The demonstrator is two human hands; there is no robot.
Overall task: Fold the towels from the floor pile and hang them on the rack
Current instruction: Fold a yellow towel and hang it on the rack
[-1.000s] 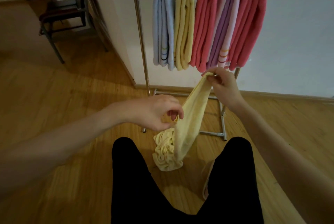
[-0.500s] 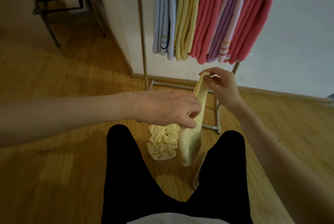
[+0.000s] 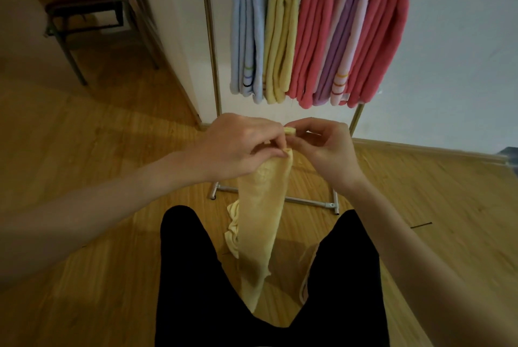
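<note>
A pale yellow towel (image 3: 260, 215) hangs lengthwise between my black-trousered legs, its lower end bunched near the floor. My left hand (image 3: 238, 144) pinches its top edge, and my right hand (image 3: 322, 147) pinches the same edge right beside it, fingertips almost touching. Behind stands the metal rack (image 3: 210, 46) with several folded towels hung side by side: a light blue towel (image 3: 248, 32), a yellow towel (image 3: 281, 32), a coral towel (image 3: 315, 32), a pink and purple towel (image 3: 346, 35) and another coral towel (image 3: 384, 29).
The rack's foot bar (image 3: 305, 201) lies on the wooden floor just beyond my knees. A white wall corner (image 3: 179, 66) juts out left of the rack. A dark metal chair (image 3: 81, 13) stands at the far left.
My left hand has risen from the towel's middle to its top edge, meeting the right hand. The towel now hangs straighter and longer, with less of it bunched on the floor.
</note>
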